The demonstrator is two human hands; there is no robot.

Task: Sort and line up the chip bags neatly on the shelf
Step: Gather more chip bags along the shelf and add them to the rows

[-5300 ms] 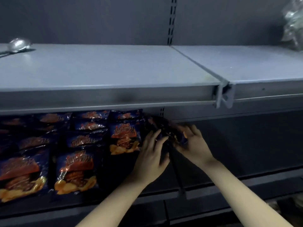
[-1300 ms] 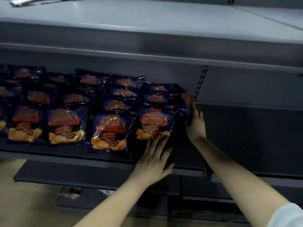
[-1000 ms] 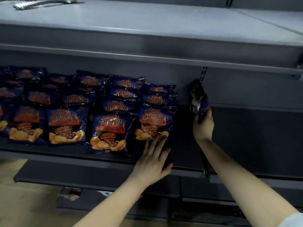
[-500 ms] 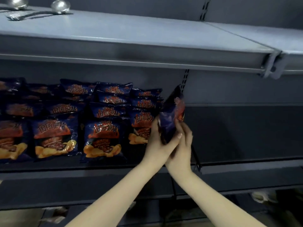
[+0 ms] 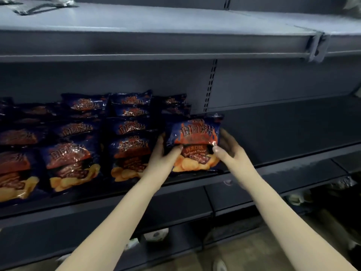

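Note:
A dark blue barbecue chip bag (image 5: pixel 194 141) stands face-forward at the front of the dark shelf (image 5: pixel 283 133), at the right end of the rows. My left hand (image 5: pixel 166 153) grips its left edge, thumb on the front. My right hand (image 5: pixel 228 149) grips its right edge the same way. To the left, several matching chip bags (image 5: pixel 129 153) stand in rows running back to the shelf's rear wall; the front bags hide the lower parts of those behind.
The grey upper shelf (image 5: pixel 156 22) overhangs the rows, with metal utensils (image 5: pixel 39 6) at its far left. A slotted upright (image 5: pixel 211 85) runs down the back wall. The shelf's right part holds nothing visible. Lower shelves and floor lie below.
The bag, held edge-on and raised between both hands half a second ago, now faces forward and sits low at the shelf front, one hand on each side. The view shifted left.

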